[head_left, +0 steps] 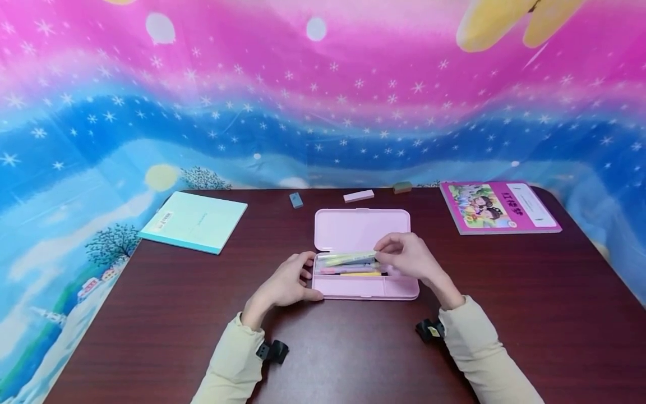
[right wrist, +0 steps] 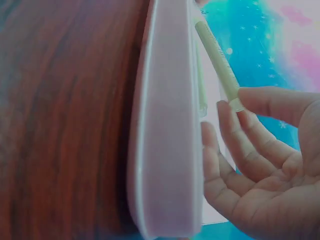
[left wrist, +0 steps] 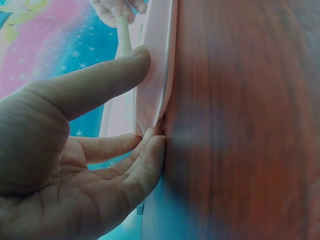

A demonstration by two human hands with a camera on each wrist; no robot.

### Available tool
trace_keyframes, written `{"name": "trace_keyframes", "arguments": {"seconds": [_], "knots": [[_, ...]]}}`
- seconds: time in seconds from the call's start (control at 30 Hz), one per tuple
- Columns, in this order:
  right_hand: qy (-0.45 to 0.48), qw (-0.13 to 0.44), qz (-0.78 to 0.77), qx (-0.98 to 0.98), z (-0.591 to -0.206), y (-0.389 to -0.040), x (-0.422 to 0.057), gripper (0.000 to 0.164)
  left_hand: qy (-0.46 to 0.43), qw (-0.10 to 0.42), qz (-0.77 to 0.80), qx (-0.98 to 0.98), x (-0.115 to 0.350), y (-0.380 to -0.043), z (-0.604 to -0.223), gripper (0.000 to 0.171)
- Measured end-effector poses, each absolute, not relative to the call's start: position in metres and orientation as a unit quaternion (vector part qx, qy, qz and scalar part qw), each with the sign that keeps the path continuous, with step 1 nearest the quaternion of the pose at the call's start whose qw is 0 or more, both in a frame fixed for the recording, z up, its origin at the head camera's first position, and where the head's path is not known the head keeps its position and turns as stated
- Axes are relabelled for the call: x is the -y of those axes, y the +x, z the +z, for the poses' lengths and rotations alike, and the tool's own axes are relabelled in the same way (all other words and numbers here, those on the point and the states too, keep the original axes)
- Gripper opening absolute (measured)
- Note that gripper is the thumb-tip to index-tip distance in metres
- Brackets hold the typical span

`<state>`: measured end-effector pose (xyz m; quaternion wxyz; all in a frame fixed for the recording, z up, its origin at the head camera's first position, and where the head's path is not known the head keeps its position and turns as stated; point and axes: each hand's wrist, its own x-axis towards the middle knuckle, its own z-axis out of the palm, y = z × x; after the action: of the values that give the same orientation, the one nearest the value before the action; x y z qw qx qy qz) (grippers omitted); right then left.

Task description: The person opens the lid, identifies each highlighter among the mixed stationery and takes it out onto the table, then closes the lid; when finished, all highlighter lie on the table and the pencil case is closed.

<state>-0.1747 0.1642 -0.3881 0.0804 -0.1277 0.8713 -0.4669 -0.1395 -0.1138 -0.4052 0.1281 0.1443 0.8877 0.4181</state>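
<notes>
A pink pencil case (head_left: 348, 288) lies on the table with its lid (head_left: 362, 230) folded back. My left hand (head_left: 286, 283) holds the case's left end, thumb at the front corner and fingers along the side. Between thumb and fingertips, my right hand (head_left: 409, 258) pinches one end of a pale yellow-green pen (right wrist: 217, 60). That pen slants over the long compartment, its pinched end raised above the case in the right wrist view. Several other pens (head_left: 353, 269) lie in that compartment, partly covered by the held pen and the right hand.
Behind the case are a blue eraser (head_left: 295, 200), a pink bar-shaped block (head_left: 359, 196) and a small brown-green block (head_left: 402, 188). A mint-green notebook (head_left: 202, 221) lies at the left, a pink picture-covered book (head_left: 497, 207) at the right. A patterned cloth (head_left: 303, 112) hangs along the table's back edge.
</notes>
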Motion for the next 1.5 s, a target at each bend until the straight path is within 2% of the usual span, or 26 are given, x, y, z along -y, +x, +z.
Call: {"name": "trace_keyframes", "arguments": {"seconds": [0.17,0.5,0.7,1.27,1.5], "knots": [[-0.111,0.091,-0.548,-0.824,-0.389,-0.179,-0.172,0.016,0.144,0.131,0.419,-0.887,0.113,-0.140,-0.406,0.079],[-0.187,-0.024,-0.598,-0.779,-0.375,-0.179,-0.194,0.013,0.144,0.131,0.424,-0.884,0.114,-0.140,-0.405,0.079],[-0.186,-0.056,-0.598,-0.778,-0.370,-0.174,-0.210,0.012,0.145,0.134,0.428,-0.882,0.114,-0.140,-0.406,0.079],[-0.124,-0.083,-0.548,-0.823,-0.375,-0.165,-0.271,0.014,0.140,0.140,0.425,-0.883,0.114,-0.140,-0.405,0.079],[-0.102,-0.084,-0.586,-0.800,-0.375,-0.163,-0.301,0.012,0.144,0.135,0.422,-0.885,0.114,-0.140,-0.404,0.078]]}}
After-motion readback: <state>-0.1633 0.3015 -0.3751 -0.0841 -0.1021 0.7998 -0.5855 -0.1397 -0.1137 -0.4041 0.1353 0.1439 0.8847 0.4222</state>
